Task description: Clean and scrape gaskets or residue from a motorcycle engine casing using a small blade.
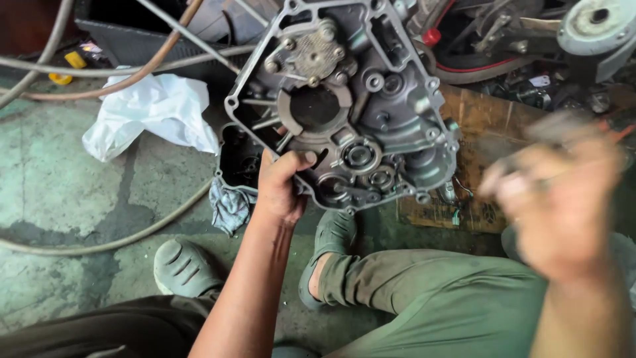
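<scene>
My left hand (281,185) grips the lower left edge of a grey metal engine crankcase half (371,106) and holds it upright and tilted above the floor. Its inner face shows bearings, bolt bosses and a round opening. My right hand (563,199) is raised at the right, apart from the case and badly blurred. Its fingers are curled around a thin grey tool-like object (563,126) that is too smeared to identify.
Grey hoses (99,242) snake across the stained concrete floor. A crumpled white plastic bag (156,109) lies at the left, and a blue rag (228,207) under the case. Cardboard (477,132) and engine parts (596,26) sit at the right. Grey clogs (185,268) and a green-trousered leg (437,292) are below.
</scene>
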